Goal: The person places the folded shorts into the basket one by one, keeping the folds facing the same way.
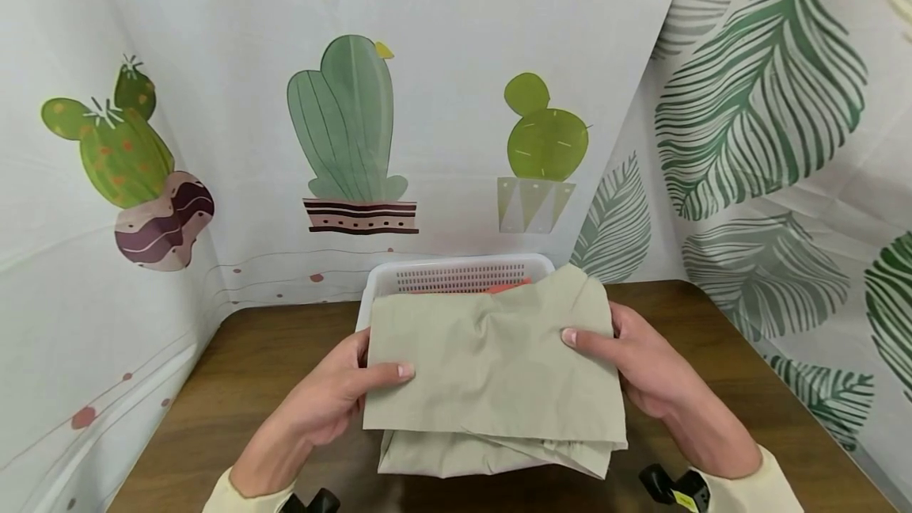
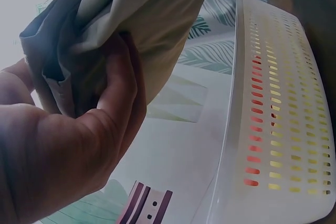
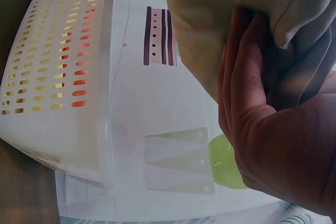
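Observation:
Both hands hold up a folded piece of beige cloth (image 1: 492, 370), its layers hanging loose along the lower edge. My left hand (image 1: 331, 390) grips the left side, thumb on the near face and fingers behind. On the right side, my right hand (image 1: 651, 362) does the same. The wrist views show the fingers of the left hand (image 2: 79, 135) and of the right hand (image 3: 273, 103) curled under the folds. Behind the cloth stands a white plastic basket (image 1: 456, 271), partly hidden by it. Something red-orange (image 1: 509, 286) shows inside the basket.
The basket rests on a brown wooden table (image 1: 278, 370). Through its slots in the left wrist view, red and yellow contents (image 2: 254, 129) show. A white curtain (image 1: 456, 14) printed with cacti and leaves hangs behind the table and along its sides.

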Tool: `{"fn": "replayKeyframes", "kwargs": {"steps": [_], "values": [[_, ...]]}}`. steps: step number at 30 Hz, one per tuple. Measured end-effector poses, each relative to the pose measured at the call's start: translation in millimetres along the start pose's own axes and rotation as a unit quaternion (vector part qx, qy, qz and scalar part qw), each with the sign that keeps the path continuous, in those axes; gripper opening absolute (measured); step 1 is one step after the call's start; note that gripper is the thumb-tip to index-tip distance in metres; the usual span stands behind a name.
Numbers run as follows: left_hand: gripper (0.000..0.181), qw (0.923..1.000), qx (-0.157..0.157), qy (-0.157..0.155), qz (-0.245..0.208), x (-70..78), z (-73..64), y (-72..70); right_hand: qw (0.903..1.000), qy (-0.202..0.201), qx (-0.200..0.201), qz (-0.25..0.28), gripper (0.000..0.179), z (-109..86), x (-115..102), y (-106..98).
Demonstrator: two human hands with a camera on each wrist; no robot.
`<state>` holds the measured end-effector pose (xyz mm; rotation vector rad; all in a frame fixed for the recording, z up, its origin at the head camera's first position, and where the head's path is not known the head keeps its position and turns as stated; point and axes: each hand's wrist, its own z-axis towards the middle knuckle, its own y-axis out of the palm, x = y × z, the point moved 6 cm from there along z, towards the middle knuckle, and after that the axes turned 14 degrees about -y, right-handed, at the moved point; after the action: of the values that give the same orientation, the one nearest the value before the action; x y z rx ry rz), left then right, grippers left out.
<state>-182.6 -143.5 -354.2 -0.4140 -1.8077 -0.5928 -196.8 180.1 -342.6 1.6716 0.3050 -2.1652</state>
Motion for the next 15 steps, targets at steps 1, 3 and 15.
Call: {"fn": "replayKeyframes", "kwargs": {"steps": [1, 3, 15], "values": [[0.051, 1.0, 0.0, 0.0, 0.0, 0.0, 0.6, -0.3, 1.0, 0.002, 0.003, -0.001, 0.033, 0.7, 0, 0], [0.052, 1.0, 0.002, -0.001, 0.0, -0.2, 1.6, -1.1, 1.0, 0.006, 0.005, -0.002, 0.034, 2.2, 1, -1], [0.048, 0.9998, 0.012, 0.012, -0.003, 1.8, 10.6, -7.0, 0.9995, 0.02, 0.022, 0.012, 0.033, 10.4, 7, -6]]}}
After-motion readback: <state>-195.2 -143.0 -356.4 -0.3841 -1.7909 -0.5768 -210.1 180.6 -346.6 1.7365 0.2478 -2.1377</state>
